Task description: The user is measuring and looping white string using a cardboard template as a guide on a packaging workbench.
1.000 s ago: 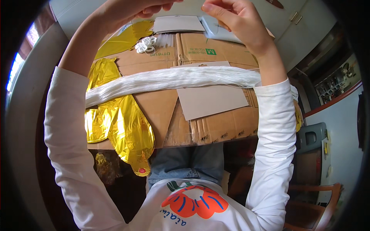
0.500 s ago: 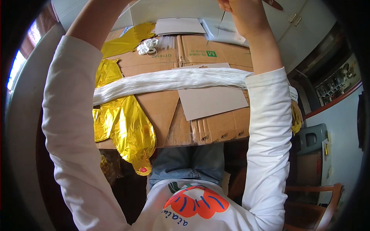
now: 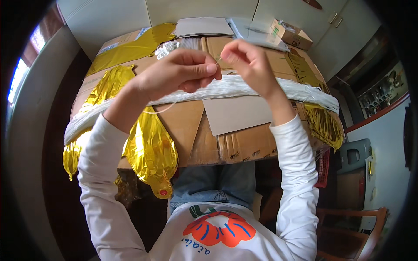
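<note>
Above the middle of the cardboard, my left hand (image 3: 185,71) and my right hand (image 3: 247,63) meet closely, each closed in a pinch. A thin pale string (image 3: 218,61) spans the short gap between their fingertips. Part of a white string loop (image 3: 164,109) hangs below my left wrist. Beneath both hands a long skein of white strings (image 3: 300,91) lies across the cardboard from left to right. It passes over a grey card (image 3: 237,116) and over gold foil balloons (image 3: 152,150). My left hand and forearm hide part of the skein.
Flattened cardboard (image 3: 185,124) covers the table. At the back are a stack of grey cards (image 3: 203,27), a coil of white cord (image 3: 165,49), a clear plastic bag (image 3: 257,35) and a small open carton (image 3: 291,34). Gold fringed foil (image 3: 324,124) hangs off the right edge.
Both hands have come down and inward from the top edge of the view to above the skein, with the string between them. The skein's ends and the carton now show.
</note>
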Motion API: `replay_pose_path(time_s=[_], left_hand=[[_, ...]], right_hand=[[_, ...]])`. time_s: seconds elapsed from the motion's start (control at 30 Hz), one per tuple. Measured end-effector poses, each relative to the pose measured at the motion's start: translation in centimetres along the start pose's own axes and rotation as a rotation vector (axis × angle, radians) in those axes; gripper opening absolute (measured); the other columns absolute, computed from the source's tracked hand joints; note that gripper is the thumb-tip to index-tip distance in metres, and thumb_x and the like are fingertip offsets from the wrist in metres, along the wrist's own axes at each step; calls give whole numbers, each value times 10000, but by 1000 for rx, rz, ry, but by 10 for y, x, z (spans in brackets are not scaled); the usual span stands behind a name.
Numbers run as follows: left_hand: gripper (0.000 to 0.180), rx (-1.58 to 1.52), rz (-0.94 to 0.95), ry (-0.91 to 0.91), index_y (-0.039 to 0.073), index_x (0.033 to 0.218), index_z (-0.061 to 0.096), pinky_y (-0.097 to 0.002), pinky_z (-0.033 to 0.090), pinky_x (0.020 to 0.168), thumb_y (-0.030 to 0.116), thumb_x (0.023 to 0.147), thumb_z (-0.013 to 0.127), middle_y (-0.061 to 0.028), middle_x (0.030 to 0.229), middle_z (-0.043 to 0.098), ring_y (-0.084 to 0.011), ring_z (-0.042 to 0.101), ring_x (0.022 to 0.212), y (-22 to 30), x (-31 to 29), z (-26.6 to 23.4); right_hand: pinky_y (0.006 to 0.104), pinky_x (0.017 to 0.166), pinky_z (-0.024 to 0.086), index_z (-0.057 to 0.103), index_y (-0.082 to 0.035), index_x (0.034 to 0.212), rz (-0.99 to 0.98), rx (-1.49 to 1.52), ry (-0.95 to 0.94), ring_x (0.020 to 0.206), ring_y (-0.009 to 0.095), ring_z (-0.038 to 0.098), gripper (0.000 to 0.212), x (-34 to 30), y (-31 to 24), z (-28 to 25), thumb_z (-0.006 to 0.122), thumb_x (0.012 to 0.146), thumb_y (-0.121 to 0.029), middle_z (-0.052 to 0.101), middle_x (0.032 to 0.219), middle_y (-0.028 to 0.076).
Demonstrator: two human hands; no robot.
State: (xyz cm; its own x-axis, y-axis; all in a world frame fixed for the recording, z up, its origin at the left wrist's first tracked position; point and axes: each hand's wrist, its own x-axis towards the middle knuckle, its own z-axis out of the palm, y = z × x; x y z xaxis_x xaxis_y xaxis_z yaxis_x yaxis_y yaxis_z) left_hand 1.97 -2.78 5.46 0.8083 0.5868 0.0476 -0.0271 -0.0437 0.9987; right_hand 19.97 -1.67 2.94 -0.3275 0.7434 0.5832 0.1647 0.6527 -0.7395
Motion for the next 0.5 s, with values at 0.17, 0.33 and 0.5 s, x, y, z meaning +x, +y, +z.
replay_pose_path(time_s=[0.17, 0.33, 0.5], left_hand=[[190, -200, 165, 85, 34, 874, 479, -235, 385, 711, 204, 806, 430, -59, 820, 521, -125, 495, 796, -29, 6, -6], [265, -191, 169, 193, 43, 979, 464, -258, 350, 774, 235, 826, 366, -81, 1002, 499, -137, 461, 933, -38, 11, -8], [451, -157, 148, 227, 52, 1057, 452, -269, 275, 797, 401, 828, 282, -51, 1076, 465, -124, 383, 1015, -35, 18, 0]], right_hand=[[165, 489, 320, 490, -29, 785, 113, 166, -84, 557, 39, 410, 149, -20, 15, 7, 493, 776, -178, 454, 616, -24], [261, 744, 346, 464, -15, 901, 51, 167, 137, 779, 121, 478, 309, -21, 22, 11, 477, 777, -298, 502, 842, 61], [348, 859, 277, 297, 20, 1096, 65, 267, 290, 1014, 244, 383, 615, -24, 10, 13, 534, 712, -398, 395, 1079, 184]])
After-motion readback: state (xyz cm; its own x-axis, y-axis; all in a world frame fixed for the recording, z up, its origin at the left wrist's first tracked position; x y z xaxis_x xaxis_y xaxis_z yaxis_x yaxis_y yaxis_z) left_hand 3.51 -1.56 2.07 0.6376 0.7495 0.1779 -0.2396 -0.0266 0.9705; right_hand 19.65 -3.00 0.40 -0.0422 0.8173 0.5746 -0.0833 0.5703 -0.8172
